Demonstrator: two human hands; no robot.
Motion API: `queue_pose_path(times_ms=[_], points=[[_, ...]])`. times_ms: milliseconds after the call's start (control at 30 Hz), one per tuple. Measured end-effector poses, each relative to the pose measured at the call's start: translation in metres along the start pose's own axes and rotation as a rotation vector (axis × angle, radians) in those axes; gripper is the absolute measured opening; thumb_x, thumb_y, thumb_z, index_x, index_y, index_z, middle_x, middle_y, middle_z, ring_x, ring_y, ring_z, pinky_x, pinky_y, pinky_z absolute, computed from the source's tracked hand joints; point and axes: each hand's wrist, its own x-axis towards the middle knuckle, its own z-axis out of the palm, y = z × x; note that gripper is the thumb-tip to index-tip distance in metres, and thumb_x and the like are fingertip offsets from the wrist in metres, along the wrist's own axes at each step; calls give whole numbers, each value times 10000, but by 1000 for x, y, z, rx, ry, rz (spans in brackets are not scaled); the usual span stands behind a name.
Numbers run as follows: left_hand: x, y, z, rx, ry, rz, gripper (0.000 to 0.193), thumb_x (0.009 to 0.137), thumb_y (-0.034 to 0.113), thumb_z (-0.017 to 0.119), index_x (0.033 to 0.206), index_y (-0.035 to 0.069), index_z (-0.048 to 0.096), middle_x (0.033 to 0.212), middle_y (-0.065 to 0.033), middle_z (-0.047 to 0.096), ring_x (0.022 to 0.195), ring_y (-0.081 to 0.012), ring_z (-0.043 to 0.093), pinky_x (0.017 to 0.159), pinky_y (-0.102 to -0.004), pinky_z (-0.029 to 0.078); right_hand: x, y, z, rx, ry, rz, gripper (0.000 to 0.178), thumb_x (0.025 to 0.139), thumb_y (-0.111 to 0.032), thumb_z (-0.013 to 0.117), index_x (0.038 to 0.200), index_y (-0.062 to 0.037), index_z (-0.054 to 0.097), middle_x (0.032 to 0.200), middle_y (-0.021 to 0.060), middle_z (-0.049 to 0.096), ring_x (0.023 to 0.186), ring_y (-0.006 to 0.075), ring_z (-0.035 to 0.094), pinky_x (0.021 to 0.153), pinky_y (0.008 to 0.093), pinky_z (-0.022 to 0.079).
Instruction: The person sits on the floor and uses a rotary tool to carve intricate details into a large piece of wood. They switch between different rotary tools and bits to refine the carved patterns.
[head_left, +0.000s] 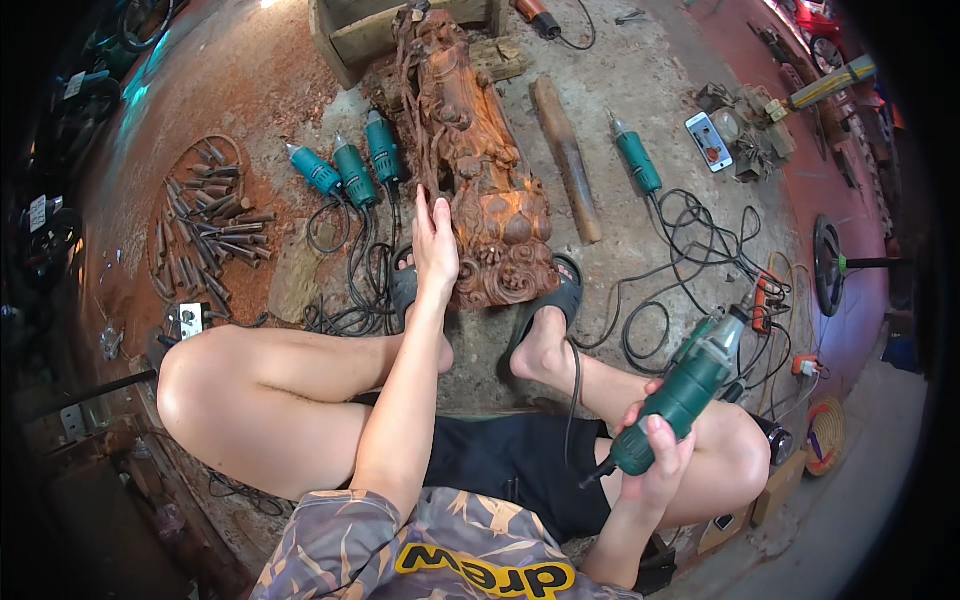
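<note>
Head view: person is sitting on the floor (pixel 650 90) w/ legs around a reddish wood carving (pixel 480 160), which is lying lengthwise straight ahead, its near end between the two sandalled feet. Left hand (pixel 435 245) is resting flat, fingers straight & together, against the carving's left side near its lower end. Right hand (pixel 655 455) is gripping a green grinder (pixel 685 385), held well right of the carving over the right knee, tip pointing up & away, cord trailing down. Three more green grinders (pixel 352 170) are lying side by side just left of the carving; a fourth (pixel 635 160) is right of it, past a wood stick (pixel 567 155). Chisels (pixel 210 215) are fanning out far left of the carving. Black cables (pixel 690 240) are tangling to its right, a phone (pixel 708 140) beyond them.
</note>
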Motion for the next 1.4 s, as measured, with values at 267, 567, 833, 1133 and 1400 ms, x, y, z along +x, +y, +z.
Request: queue_pose_path(times_ms=[267, 567, 833, 1133, 1400], points=[[3, 12, -5, 40, 6, -54, 605, 1081, 318, 510, 1635, 142, 343, 1531, -272, 479, 1424, -410, 472, 1195, -464, 346, 44, 14, 45, -57, 70, 69, 623, 844, -53, 770, 1373, 24, 450, 1201, 194, 595, 845, 246, 692, 707, 377, 597], [30, 79, -74, -35, -116, -204, 506, 1067, 195, 611, 1542, 65, 493, 1549, -149, 515, 1403, -251, 502, 1164, -383, 406, 97, 5, 106, 95, -17, 197, 544, 867, -56, 761, 1335, 18, 494, 1238, 164, 615, 895, 234, 690, 753, 389, 590], [7, 217, -298, 365, 284, 368, 418, 1066, 211, 537, 1418, -11, 583, 1380, -106, 637, 1291, -205, 593, 1072, -372, 478, 103, 7, 80, 120, 9, 218, 534, 850, -19, 773, 1315, 13, 512, 1217, 166, 628, 889, 230, 691, 746, 375, 581], [-17, 160, -164, 906, -972, 212, 379, 999, 9, 546, 1369, -27, 620, 1235, -111, 694, 1070, -142, 663, 974, -287, 535, 95, 16, 8, 46, 148, 303, 542, 856, 44, 741, 1340, 4, 501, 1182, 170, 640, 819, 237, 695, 699, 347, 575], [-43, 277, -60, 950, -1139, 770, 439, 847, -170, 580, 1199, 10, 770, 1004, -49, 759, 842, -64, 715, 968, -230, 578, 160, -54, -36, -566, -6, -36, 728, 793, 4, 795, 1440, 7, 462, 1182, 137, 656, 903, 198, 700, 807, 333, 573]])
